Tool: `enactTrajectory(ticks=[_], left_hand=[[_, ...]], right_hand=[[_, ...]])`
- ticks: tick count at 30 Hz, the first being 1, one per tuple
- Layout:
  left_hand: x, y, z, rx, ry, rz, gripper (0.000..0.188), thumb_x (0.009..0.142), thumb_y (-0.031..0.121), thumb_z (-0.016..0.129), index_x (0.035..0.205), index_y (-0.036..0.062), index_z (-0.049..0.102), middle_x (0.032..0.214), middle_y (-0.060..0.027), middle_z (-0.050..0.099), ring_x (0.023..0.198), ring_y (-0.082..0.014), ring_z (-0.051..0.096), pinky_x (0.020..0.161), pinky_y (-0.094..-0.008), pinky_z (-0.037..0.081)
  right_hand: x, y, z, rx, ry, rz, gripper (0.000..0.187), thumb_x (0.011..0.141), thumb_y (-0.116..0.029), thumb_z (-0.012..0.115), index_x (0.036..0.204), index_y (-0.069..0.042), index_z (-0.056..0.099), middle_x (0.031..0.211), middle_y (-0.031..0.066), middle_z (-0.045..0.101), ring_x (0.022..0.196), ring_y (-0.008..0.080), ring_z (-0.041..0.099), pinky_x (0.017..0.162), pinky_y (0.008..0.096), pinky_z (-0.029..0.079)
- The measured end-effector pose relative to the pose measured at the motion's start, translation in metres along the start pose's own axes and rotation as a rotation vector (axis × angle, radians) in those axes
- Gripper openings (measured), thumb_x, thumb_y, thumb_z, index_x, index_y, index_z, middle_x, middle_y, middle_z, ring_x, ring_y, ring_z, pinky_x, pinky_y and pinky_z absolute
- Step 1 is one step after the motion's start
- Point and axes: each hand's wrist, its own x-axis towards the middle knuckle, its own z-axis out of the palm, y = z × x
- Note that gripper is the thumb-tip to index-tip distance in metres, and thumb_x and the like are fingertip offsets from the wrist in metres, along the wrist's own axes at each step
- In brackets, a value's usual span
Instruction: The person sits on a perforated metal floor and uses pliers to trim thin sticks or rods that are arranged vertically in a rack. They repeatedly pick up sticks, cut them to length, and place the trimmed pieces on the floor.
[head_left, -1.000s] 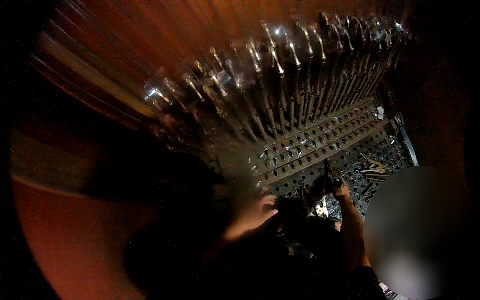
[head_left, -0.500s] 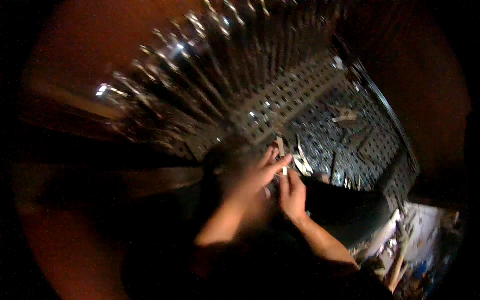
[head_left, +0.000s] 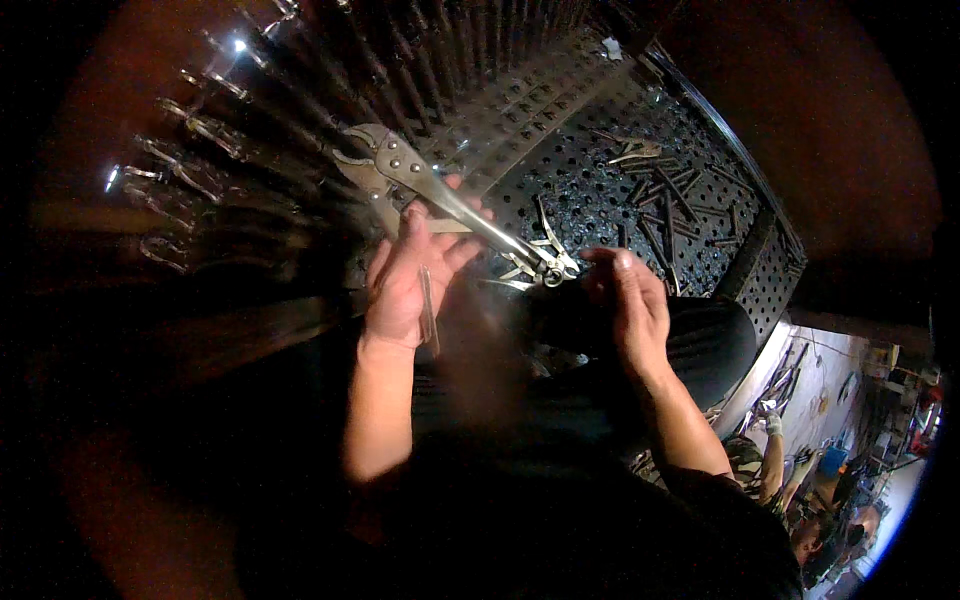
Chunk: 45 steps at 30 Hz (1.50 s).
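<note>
My left hand (head_left: 402,290) is wrapped loosely around a pair of silver locking pliers (head_left: 440,190), thumb on one side and fingertips showing beyond the handle. Their curved jaws (head_left: 362,150) point up and left, and the adjusting-screw end slants down toward my right hand. A thin metal strip (head_left: 428,305) lies against the left palm. My right hand (head_left: 640,310) is just right of the screw end, thumb and forefinger brought together; whatever may be between them is too small to make out. Smaller silver pliers-like pieces (head_left: 545,240) lie behind the screw end.
A perforated dark metal tray (head_left: 600,190) holds several loose dark metal strips (head_left: 670,200) and another pliers-like tool (head_left: 635,152). Rows of hanging pliers (head_left: 205,130) stand at the left. Another person's arm (head_left: 772,460) shows at the lower right.
My hands have moved apart, the left going left and up. The locking pliers now show clearly in it. The pale strip that stood between my hands is no longer there.
</note>
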Motion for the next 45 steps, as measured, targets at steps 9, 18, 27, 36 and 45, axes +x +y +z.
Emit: enactTrajectory(ticks=[9, 18, 27, 36, 45], left_hand=[[-0.005, -0.003, 0.012, 0.105, 0.002, 0.007, 0.048, 0.103, 0.026, 0.058, 0.141, -0.0018, 0.047, 0.133, -0.0164, 0.058, 0.120, -0.0295, 0.059, 0.104, -0.0476, 0.047], [-0.010, 0.007, 0.022, -0.168, -0.074, -0.181, 0.056, 0.095, 0.023, 0.068, 0.140, -0.0019, 0.045, 0.123, -0.0172, 0.062, 0.119, -0.0325, 0.061, 0.110, -0.0504, 0.044], [-0.014, 0.017, 0.035, 0.096, -0.038, -0.108, 0.037, 0.094, 0.034, 0.071, 0.110, 0.0027, 0.058, 0.096, -0.0101, 0.064, 0.094, -0.0224, 0.067, 0.086, -0.0365, 0.055], [-0.025, -0.016, 0.036, -0.180, 0.389, -0.194, 0.023, 0.100, 0.029, 0.064, 0.104, 0.0071, 0.058, 0.089, -0.0051, 0.063, 0.082, -0.0170, 0.063, 0.078, -0.0341, 0.054], [-0.034, -0.021, 0.016, 0.196, 0.358, -0.195, 0.026, 0.098, 0.008, 0.064, 0.124, 0.0100, 0.060, 0.113, -0.0049, 0.068, 0.060, -0.0006, 0.044, 0.047, -0.0160, 0.032]], right_hand=[[0.002, -0.003, 0.040, -0.535, -0.163, -0.203, 0.019, 0.105, -0.018, 0.051, 0.104, -0.001, 0.058, 0.068, 0.0121, 0.056, 0.060, 0.0232, 0.056, 0.059, 0.0345, 0.044], [-0.004, -0.004, 0.050, -0.614, -0.132, -0.315, 0.019, 0.106, -0.016, 0.045, 0.099, -0.001, 0.053, 0.065, 0.0154, 0.056, 0.058, 0.0358, 0.059, 0.055, 0.0414, 0.044], [-0.022, -0.006, 0.066, -0.860, -0.204, -0.545, 0.014, 0.103, -0.012, 0.048, 0.096, 0.000, 0.051, 0.067, 0.0174, 0.056, 0.057, 0.0385, 0.057, 0.053, 0.0410, 0.043], [-0.015, 0.016, 0.070, -0.703, -0.231, -0.536, 0.012, 0.099, -0.009, 0.052, 0.102, 0.002, 0.054, 0.078, 0.0209, 0.056, 0.068, 0.0419, 0.056, 0.063, 0.0444, 0.046], [-0.008, 0.026, 0.060, -0.402, -0.188, -0.247, 0.025, 0.102, -0.023, 0.054, 0.089, -0.002, 0.057, 0.067, 0.0093, 0.050, 0.061, 0.0267, 0.049, 0.058, 0.0381, 0.040]])
